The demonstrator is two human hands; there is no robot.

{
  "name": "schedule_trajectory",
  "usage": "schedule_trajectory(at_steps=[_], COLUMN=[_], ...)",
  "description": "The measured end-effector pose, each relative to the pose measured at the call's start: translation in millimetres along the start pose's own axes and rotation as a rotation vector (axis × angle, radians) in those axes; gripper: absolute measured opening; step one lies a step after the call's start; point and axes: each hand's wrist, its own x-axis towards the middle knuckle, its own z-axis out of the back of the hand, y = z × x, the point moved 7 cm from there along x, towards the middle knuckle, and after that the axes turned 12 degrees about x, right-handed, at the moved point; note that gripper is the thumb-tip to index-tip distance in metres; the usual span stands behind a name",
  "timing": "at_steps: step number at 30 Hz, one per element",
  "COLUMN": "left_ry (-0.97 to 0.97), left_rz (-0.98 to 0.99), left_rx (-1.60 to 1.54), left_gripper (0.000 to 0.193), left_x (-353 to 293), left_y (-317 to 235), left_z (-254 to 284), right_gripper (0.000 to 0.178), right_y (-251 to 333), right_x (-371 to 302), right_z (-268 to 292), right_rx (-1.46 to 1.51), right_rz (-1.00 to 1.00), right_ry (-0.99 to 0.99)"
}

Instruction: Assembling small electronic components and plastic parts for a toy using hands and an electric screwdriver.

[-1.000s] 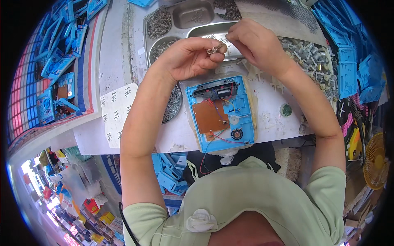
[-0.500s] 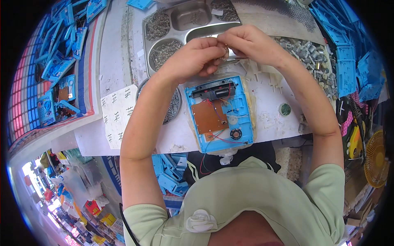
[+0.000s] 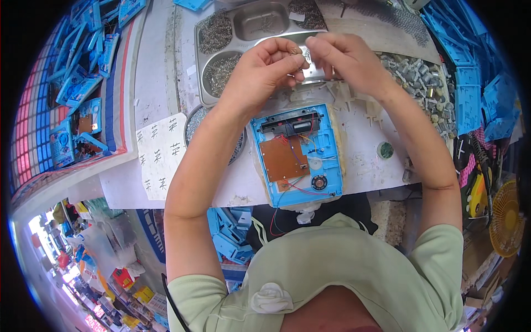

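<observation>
Blue cases [image 3: 72, 138] crowd the far left, then a paper sheet [image 3: 160, 160]. The left forearm partly blocks a round dish [image 3: 243, 145]; beyond it sits a metal tray [image 3: 241, 45]. The left hand [image 3: 263, 69] pinches small metal pieces [image 3: 298, 52] above an open blue box [image 3: 326, 149]. Whether the right hand [image 3: 348, 58] grips anything, I cannot tell. Small motors [image 3: 417, 80] lie heaped beside its forearm.
</observation>
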Motion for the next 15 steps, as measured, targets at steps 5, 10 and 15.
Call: schedule_trajectory(at_steps=[5,10,15], left_ry=[-0.005,0.064,0.117], left_rz=[0.011,0.133,0.228], left_rx=[-0.083,-0.334,-0.508], left_gripper=[0.022,0.021,0.019], left_x=[-3,-7,-9], left_y=[-6,6,16], left_z=[-5,-2,-7], right_gripper=[0.03,0.021,0.013], right_y=[20,30,42], right_x=[-3,-11,-25], right_z=[-15,-11,-18], right_rx=[-0.02,-0.184,-0.467], right_rz=[0.248,0.355,0.798], right_ry=[-0.005,-0.046,-0.047])
